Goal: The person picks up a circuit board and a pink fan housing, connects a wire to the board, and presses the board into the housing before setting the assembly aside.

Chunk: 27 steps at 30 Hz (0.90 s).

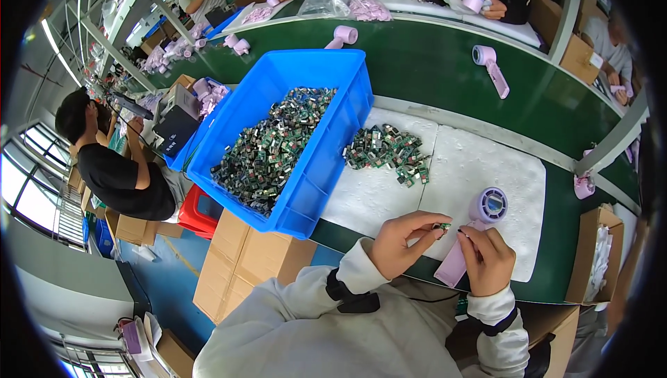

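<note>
My left hand (408, 240) pinches a small green circuit board (442, 227) between thumb and fingertips, above the white foam sheet (517, 176). Close by on the right, the fingers of my right hand (490, 258) are pressed together; whatever they may hold is too small to make out. Under and between the hands lies a pale purple handheld fan (453, 265), its round head (490, 204) pointing away from me and its handle toward me. My right hand covers part of the handle. A loose pile of circuit boards (389, 152) rests on the foam, beyond my left hand.
A large blue bin (332, 162) full of circuit boards stands left of the foam. Across the green conveyor belt (417, 58), where more fans (492, 72) lie, several people work. Cardboard boxes stand at the right (594, 256) and lower left (243, 260), near a red stool (198, 211).
</note>
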Each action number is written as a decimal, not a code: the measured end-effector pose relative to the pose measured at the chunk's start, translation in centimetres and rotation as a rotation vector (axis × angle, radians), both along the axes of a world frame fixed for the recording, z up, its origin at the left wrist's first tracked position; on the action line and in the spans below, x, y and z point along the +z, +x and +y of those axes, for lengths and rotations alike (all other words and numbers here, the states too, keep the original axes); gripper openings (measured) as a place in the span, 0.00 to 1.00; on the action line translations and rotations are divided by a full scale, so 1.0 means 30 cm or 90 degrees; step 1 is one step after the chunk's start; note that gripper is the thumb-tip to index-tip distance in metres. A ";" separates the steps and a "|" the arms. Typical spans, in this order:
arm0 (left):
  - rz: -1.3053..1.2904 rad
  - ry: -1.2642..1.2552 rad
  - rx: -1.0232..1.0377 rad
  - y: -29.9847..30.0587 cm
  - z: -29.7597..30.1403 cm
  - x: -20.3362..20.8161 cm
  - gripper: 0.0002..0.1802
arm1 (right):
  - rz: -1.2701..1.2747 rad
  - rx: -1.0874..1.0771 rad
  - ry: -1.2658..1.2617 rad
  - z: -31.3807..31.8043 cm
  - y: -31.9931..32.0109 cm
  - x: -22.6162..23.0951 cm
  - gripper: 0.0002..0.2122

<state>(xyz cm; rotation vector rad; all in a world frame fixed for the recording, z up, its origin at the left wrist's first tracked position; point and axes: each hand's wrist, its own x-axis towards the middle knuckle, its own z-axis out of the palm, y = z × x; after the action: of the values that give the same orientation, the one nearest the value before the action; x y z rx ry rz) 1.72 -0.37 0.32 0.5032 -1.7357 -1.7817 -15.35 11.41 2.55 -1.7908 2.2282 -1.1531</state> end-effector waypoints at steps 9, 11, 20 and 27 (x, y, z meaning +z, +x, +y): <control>-0.025 -0.132 -0.034 0.006 -0.003 -0.007 0.18 | -0.033 0.049 -0.072 0.012 0.002 -0.028 0.05; -0.039 -0.133 -0.063 0.005 -0.010 -0.008 0.18 | -0.083 0.080 -0.080 0.008 -0.001 -0.007 0.05; -0.057 -0.121 -0.026 -0.007 -0.033 -0.017 0.18 | -0.127 0.110 -0.111 -0.002 -0.042 -0.037 0.05; -0.066 -0.162 -0.029 0.013 -0.011 -0.014 0.17 | -0.106 0.119 -0.108 0.018 -0.026 -0.042 0.06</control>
<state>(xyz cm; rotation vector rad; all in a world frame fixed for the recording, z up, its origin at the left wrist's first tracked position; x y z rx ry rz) 2.12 -0.70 -0.08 0.4574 -2.0256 -1.5574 -16.14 11.95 1.30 -1.8379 1.8781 -1.4291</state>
